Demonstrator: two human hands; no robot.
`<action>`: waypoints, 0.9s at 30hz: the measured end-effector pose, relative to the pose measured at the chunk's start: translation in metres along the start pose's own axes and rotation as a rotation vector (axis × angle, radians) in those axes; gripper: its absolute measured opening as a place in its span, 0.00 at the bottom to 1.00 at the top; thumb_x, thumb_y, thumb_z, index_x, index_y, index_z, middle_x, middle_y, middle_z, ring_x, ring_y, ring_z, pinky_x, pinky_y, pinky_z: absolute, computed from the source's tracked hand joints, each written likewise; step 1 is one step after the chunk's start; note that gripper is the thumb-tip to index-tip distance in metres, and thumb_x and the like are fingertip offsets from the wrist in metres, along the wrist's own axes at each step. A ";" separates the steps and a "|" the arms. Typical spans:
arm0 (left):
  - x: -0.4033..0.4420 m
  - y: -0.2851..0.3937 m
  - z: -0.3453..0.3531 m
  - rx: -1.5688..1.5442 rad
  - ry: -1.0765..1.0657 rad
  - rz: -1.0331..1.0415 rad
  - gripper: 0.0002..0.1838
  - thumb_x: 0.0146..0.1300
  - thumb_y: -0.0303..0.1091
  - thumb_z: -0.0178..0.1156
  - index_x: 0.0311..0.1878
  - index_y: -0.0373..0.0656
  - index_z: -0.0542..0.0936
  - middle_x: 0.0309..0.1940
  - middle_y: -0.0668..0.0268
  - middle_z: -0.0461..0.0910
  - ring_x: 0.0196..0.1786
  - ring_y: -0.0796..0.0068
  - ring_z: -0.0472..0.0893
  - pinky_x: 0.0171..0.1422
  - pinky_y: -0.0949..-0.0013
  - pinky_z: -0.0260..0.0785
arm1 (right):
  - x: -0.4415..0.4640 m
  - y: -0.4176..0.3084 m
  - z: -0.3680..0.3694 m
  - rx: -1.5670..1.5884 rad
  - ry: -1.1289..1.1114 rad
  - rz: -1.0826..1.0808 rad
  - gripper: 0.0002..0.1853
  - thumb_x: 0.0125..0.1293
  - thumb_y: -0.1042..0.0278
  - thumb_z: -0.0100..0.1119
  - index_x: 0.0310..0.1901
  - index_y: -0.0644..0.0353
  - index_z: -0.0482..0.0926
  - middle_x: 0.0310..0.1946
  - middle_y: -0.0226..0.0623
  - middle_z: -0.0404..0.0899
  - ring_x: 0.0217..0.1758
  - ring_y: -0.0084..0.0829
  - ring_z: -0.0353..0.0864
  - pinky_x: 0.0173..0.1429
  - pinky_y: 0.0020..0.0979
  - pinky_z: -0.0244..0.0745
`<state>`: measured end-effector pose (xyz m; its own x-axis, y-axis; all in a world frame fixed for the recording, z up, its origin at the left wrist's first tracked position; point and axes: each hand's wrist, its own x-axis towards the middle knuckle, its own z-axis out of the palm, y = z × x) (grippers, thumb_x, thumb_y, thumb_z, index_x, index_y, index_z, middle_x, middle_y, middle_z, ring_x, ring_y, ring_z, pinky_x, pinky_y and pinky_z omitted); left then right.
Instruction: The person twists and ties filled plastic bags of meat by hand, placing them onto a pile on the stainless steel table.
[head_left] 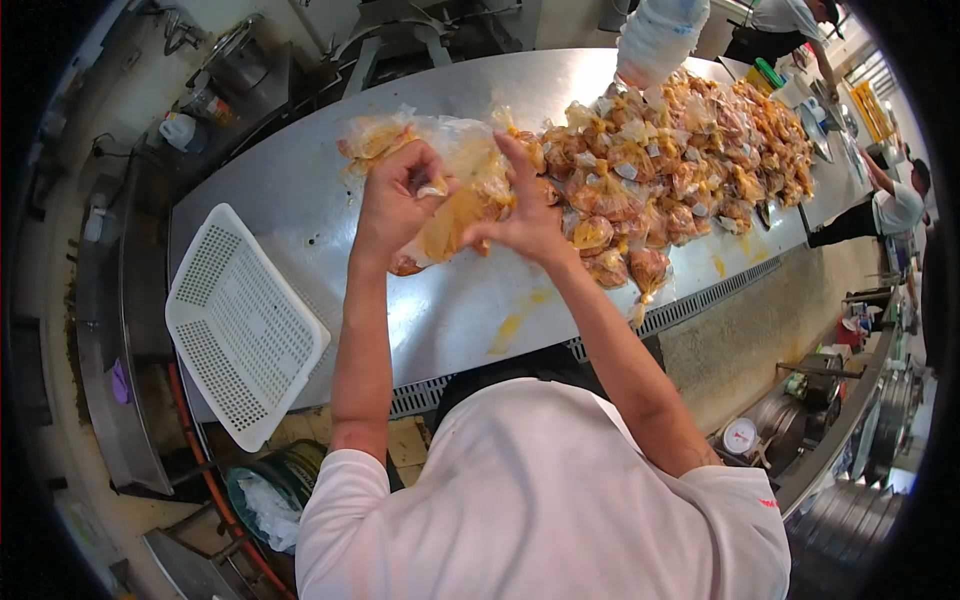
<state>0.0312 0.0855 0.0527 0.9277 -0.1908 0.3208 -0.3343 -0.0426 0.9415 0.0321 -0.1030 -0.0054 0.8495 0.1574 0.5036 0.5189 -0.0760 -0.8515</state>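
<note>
Metal table (430, 325), basket (245, 325), piled bags (690, 150).

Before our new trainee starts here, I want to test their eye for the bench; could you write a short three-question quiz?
1. True or false: the white basket lies to the person's left of the pile of filled bags.
2. Which has its fingers spread? a) left hand b) right hand c) neither
3. Fill in: the bags rest on a shiny ____ table.

Key: 1 true; 2 b; 3 metal.
</note>
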 end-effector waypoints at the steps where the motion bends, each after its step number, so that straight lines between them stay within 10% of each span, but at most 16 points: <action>1: 0.001 0.009 0.009 -0.002 -0.008 0.003 0.14 0.60 0.20 0.70 0.31 0.43 0.71 0.28 0.78 0.70 0.32 0.89 0.69 0.36 0.81 0.65 | -0.008 0.001 0.009 -0.011 0.022 0.013 0.50 0.42 0.56 0.85 0.68 0.53 0.68 0.68 0.37 0.71 0.71 0.37 0.70 0.71 0.40 0.67; 3: 0.002 0.020 0.024 0.081 -0.013 0.100 0.13 0.60 0.19 0.69 0.34 0.43 0.73 0.29 0.77 0.71 0.32 0.89 0.70 0.38 0.81 0.66 | -0.024 0.003 0.028 -0.033 0.065 0.039 0.53 0.38 0.57 0.87 0.69 0.53 0.67 0.66 0.39 0.73 0.68 0.38 0.73 0.69 0.41 0.69; 5: 0.008 0.008 0.022 0.027 0.116 0.083 0.12 0.57 0.17 0.69 0.33 0.41 0.74 0.30 0.77 0.73 0.33 0.89 0.71 0.39 0.81 0.68 | -0.034 0.010 0.039 -0.032 -0.005 0.245 0.30 0.58 0.66 0.73 0.62 0.60 0.73 0.46 0.42 0.84 0.54 0.35 0.84 0.57 0.37 0.79; 11: -0.006 0.027 -0.007 0.566 0.408 0.194 0.14 0.55 0.20 0.69 0.45 0.41 0.79 0.38 0.66 0.80 0.41 0.73 0.79 0.45 0.70 0.74 | -0.035 0.033 0.016 0.221 -0.088 0.582 0.12 0.68 0.71 0.52 0.47 0.66 0.81 0.25 0.37 0.80 0.20 0.28 0.82 0.24 0.30 0.78; 15: -0.023 0.063 0.019 0.654 -0.028 0.533 0.22 0.53 0.20 0.66 0.53 0.42 0.79 0.45 0.61 0.82 0.51 0.57 0.80 0.56 0.58 0.73 | -0.023 0.007 0.002 0.072 -0.202 0.815 0.12 0.64 0.70 0.54 0.45 0.64 0.82 0.25 0.40 0.82 0.27 0.36 0.85 0.34 0.39 0.79; 18: -0.036 0.027 0.034 0.959 -0.344 0.473 0.30 0.48 0.19 0.65 0.60 0.42 0.77 0.50 0.59 0.82 0.58 0.52 0.77 0.63 0.50 0.67 | -0.017 -0.016 -0.004 -0.084 -0.355 0.519 0.14 0.59 0.65 0.61 0.43 0.64 0.82 0.27 0.52 0.83 0.25 0.46 0.84 0.37 0.43 0.80; 21: -0.043 -0.074 -0.008 0.951 -0.575 0.109 0.18 0.52 0.21 0.62 0.49 0.39 0.81 0.40 0.55 0.83 0.47 0.50 0.82 0.51 0.53 0.73 | -0.028 0.027 -0.008 -0.342 -0.520 -0.030 0.16 0.57 0.66 0.64 0.46 0.62 0.82 0.29 0.49 0.84 0.29 0.49 0.85 0.40 0.44 0.80; 22: -0.044 -0.088 -0.017 0.903 -0.677 -0.023 0.17 0.54 0.20 0.61 0.49 0.38 0.82 0.37 0.53 0.84 0.44 0.48 0.82 0.50 0.55 0.74 | -0.013 -0.033 -0.024 -0.364 -0.738 0.513 0.19 0.51 0.73 0.65 0.48 0.60 0.85 0.38 0.51 0.85 0.36 0.46 0.86 0.41 0.41 0.81; 27: -0.043 -0.075 -0.028 0.674 -0.614 -0.206 0.07 0.58 0.21 0.57 0.39 0.35 0.81 0.25 0.59 0.80 0.30 0.65 0.82 0.37 0.63 0.73 | -0.027 0.036 -0.028 -0.528 -0.731 0.105 0.21 0.51 0.71 0.68 0.50 0.59 0.85 0.42 0.48 0.85 0.47 0.46 0.85 0.51 0.42 0.79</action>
<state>0.0212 0.1246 -0.0289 0.7934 -0.5931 -0.1372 -0.3775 -0.6561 0.6535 0.0305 -0.1374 -0.0457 0.7157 0.6962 0.0559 0.5719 -0.5382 -0.6191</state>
